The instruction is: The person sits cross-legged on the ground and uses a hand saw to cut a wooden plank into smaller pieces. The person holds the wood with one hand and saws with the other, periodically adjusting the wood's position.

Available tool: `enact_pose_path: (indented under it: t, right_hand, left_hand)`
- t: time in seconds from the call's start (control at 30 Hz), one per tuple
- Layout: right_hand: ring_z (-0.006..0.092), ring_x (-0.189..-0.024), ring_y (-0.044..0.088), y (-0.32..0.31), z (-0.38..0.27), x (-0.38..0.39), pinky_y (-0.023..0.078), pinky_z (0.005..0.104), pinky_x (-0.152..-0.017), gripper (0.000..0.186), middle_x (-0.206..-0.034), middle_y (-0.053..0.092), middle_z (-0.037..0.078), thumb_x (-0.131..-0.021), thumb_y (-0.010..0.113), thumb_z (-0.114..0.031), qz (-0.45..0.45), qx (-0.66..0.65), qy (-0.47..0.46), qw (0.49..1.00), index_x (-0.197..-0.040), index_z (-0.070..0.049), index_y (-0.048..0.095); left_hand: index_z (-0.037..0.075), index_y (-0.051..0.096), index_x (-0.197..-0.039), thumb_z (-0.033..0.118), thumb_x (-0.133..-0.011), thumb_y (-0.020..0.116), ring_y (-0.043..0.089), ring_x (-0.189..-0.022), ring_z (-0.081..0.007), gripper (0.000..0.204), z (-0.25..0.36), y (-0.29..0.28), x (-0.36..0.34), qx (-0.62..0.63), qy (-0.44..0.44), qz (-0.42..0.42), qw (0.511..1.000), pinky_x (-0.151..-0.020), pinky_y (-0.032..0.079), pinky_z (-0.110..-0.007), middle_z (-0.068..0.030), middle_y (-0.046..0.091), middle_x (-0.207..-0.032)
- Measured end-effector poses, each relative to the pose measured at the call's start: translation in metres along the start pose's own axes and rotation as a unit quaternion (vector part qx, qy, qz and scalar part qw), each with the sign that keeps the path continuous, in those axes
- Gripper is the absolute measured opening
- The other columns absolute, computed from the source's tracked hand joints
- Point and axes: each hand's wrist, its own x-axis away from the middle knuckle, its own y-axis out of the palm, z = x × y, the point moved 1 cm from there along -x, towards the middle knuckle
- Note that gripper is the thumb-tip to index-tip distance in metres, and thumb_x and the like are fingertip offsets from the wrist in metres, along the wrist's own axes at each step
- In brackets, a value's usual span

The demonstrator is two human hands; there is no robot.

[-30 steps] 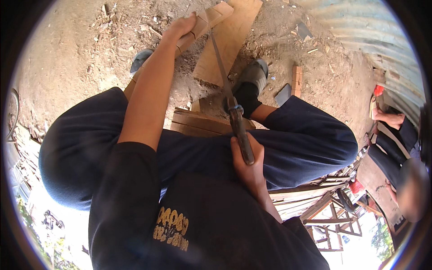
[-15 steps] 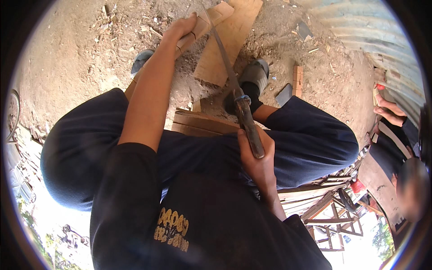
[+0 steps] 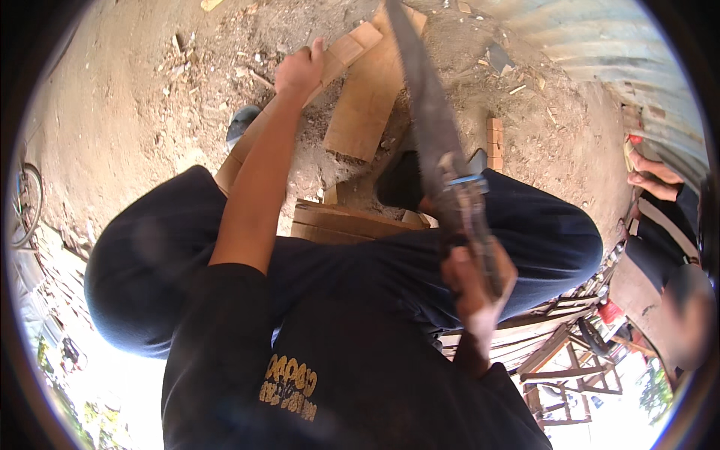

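In my right hand (image 3: 476, 281) is the handle of a handsaw (image 3: 433, 105), its dark blade pointing away from me and lifted to the right of the wood. Motion blurs that hand a little, but its fingers are wrapped round the grip. My left hand (image 3: 298, 71) is closed on a long narrow wooden strip (image 3: 352, 46), which slants from my left leg to the far side. Crosswise lines mark the strip near its far end. The saw blade is apart from it. Under and beside the strip lies a wide flat board (image 3: 369, 105) on the dirt.
A wooden block (image 3: 345, 223) stands between my legs. To the right lies a short notched wood piece (image 3: 495, 142). Wood chips litter the ground. A corrugated metal sheet (image 3: 600, 45) borders the far right, and another person (image 3: 660, 225) sits at the right edge.
The saw has come off the strip and swung up and to the right with my right hand. My left hand stays on the strip, its fingers slightly shifted.
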Motion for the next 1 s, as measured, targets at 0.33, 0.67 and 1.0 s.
enact_pose_path:
  t: [0.33, 0.67, 1.0]
  right_hand:
    - [0.0060, -0.047, 0.031, -0.083, -0.088, -0.044, 0.034, 0.0233, -0.049, 0.026, -0.060, 0.032, -0.004, -0.106, 0.046, -0.015, 0.055, -0.261, -0.153, 0.951, -0.081, -0.010, 0.040]
    - [0.0071, -0.044, 0.037, -0.115, -0.065, -0.068, 0.037, 0.0220, -0.044, 0.019, -0.059, 0.038, -0.003, -0.104, 0.053, -0.019, -0.066, -0.331, -0.180, 0.924, -0.093, -0.008, 0.041]
    - [0.0092, -0.045, 0.041, -0.150, -0.075, -0.060, 0.040, 0.0238, -0.046, 0.023, -0.059, 0.041, -0.001, -0.101, 0.059, -0.021, -0.040, -0.267, -0.069, 0.960, -0.095, -0.009, 0.041]
  left_hand:
    - [0.009, 0.061, -0.132, 0.056, -0.093, 0.051, 0.029, -0.148, -0.0327, 0.062, 0.012, 0.053, 0.058, -0.238, 0.527, 0.074, 0.812, -0.117, 0.012, -0.070, -0.0166, 0.033, -0.158]
    - [0.001, 0.055, -0.123, 0.062, -0.086, 0.065, 0.064, -0.110, -0.0377, 0.072, -0.005, 0.018, 0.040, -0.178, 0.065, 0.084, 0.978, -0.090, 0.054, -0.053, -0.0232, 0.062, -0.116]
    - [0.001, 0.057, -0.100, 0.061, -0.084, 0.068, 0.067, -0.081, -0.0332, 0.063, -0.014, 0.032, 0.038, -0.269, 0.147, 0.223, 0.925, -0.067, 0.056, -0.045, -0.0145, 0.062, -0.088]
